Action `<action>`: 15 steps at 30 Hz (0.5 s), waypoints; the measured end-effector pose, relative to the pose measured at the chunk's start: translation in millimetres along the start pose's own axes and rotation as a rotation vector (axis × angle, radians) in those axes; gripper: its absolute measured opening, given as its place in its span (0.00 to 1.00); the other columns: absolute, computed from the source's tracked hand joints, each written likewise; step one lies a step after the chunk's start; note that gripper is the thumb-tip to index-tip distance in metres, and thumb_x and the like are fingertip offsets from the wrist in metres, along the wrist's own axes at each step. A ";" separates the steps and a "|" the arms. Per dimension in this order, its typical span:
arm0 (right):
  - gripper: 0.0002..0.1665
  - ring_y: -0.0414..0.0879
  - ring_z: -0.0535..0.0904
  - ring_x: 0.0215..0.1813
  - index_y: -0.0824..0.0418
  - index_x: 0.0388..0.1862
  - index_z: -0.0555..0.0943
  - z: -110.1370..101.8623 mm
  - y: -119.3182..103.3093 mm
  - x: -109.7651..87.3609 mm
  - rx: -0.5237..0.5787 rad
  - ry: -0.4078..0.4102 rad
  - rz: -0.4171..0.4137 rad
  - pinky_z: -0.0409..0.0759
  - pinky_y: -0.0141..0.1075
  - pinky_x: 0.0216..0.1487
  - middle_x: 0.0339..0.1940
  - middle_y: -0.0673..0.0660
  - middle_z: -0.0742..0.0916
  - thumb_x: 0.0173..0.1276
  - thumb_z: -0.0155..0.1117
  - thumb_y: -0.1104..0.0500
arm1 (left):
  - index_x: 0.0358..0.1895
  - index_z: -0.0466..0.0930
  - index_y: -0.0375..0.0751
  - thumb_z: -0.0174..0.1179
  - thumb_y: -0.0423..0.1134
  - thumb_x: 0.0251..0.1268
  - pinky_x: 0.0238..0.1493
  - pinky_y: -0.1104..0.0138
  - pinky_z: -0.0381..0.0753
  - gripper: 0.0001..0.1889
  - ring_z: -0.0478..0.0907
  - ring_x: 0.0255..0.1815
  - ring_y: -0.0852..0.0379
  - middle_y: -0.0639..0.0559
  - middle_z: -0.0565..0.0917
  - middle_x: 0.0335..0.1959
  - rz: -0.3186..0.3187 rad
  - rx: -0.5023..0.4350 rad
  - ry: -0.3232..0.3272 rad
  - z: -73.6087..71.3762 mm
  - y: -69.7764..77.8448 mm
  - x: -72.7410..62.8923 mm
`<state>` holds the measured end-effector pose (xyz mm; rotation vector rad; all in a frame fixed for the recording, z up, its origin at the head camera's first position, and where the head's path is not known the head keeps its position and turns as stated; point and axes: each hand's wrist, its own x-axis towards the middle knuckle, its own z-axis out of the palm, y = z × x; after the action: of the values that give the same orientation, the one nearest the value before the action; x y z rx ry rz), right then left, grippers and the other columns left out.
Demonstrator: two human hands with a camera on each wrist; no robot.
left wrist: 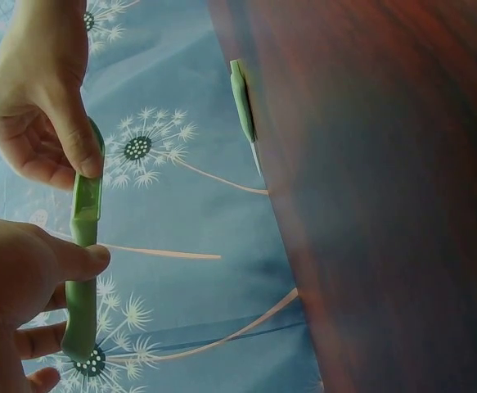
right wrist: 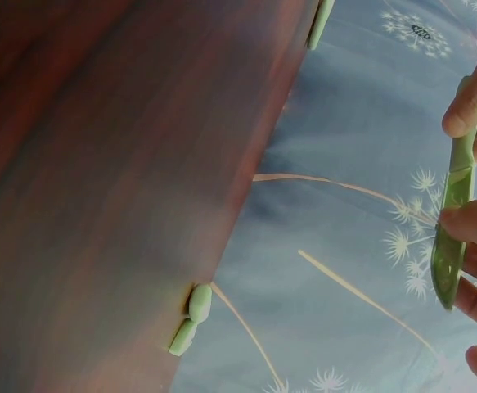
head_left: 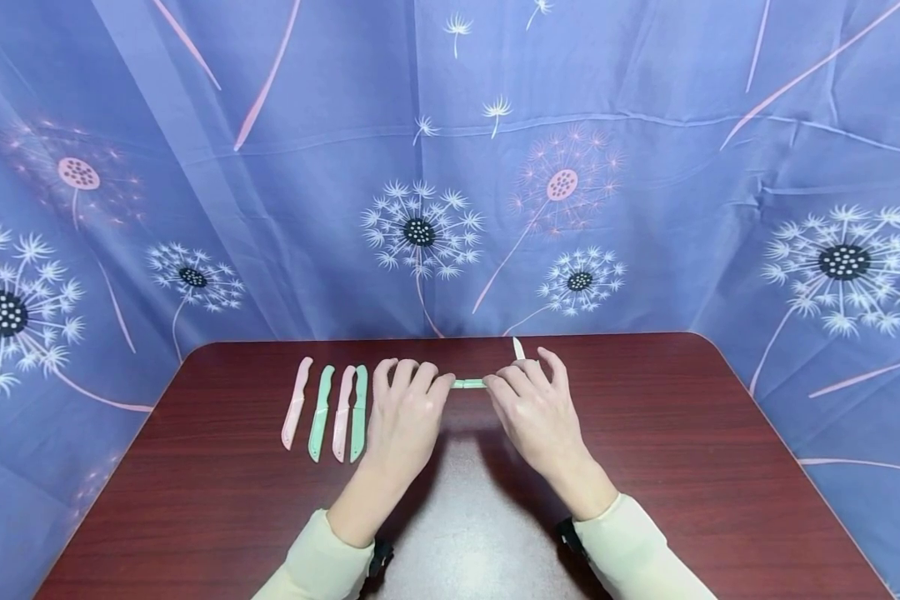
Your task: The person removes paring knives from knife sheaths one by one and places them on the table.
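Note:
Between both hands, above the table, is a green paring knife with its blade covered by a green sheath. My left hand pinches the handle between thumb and fingers. The right hand grips the sheath, thumb on its face. In the left wrist view handle and sheath stand in one line, meeting end to end. No bare blade shows between them. Just beyond the right hand lies another knife with a bare white blade; its green handle shows in the left wrist view.
Left of the left hand, sheathed knives lie in a row on the dark red table: a pink knife, a green knife, another pink one and another green one. A blue dandelion-print cloth hangs behind the table.

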<state>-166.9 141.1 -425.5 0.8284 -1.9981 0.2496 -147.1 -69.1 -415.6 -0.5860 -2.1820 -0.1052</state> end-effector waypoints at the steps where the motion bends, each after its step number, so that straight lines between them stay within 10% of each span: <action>1: 0.11 0.54 0.83 0.42 0.60 0.39 0.87 0.1 -0.1 0.2 0.002 0.005 -0.001 0.74 0.66 0.65 0.34 0.52 0.88 0.77 0.59 0.61 | 0.44 0.92 0.46 0.64 0.31 0.69 0.61 0.44 0.75 0.09 0.80 0.45 0.46 0.51 0.85 0.38 0.000 0.001 0.004 0.0 0.0 0.0; 15: 0.05 0.53 0.84 0.44 0.58 0.40 0.88 -3.3 1.3 -0.3 0.012 -0.035 0.022 0.71 0.65 0.68 0.35 0.51 0.88 0.73 0.66 0.61 | 0.42 0.93 0.46 0.66 0.30 0.66 0.64 0.40 0.72 0.09 0.80 0.45 0.45 0.52 0.85 0.36 0.001 0.005 0.018 1.3 -2.3 0.2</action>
<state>-165.4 143.7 -423.7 0.8237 -2.0409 0.2618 -149.1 -70.7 -416.0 -0.5807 -2.1643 -0.1038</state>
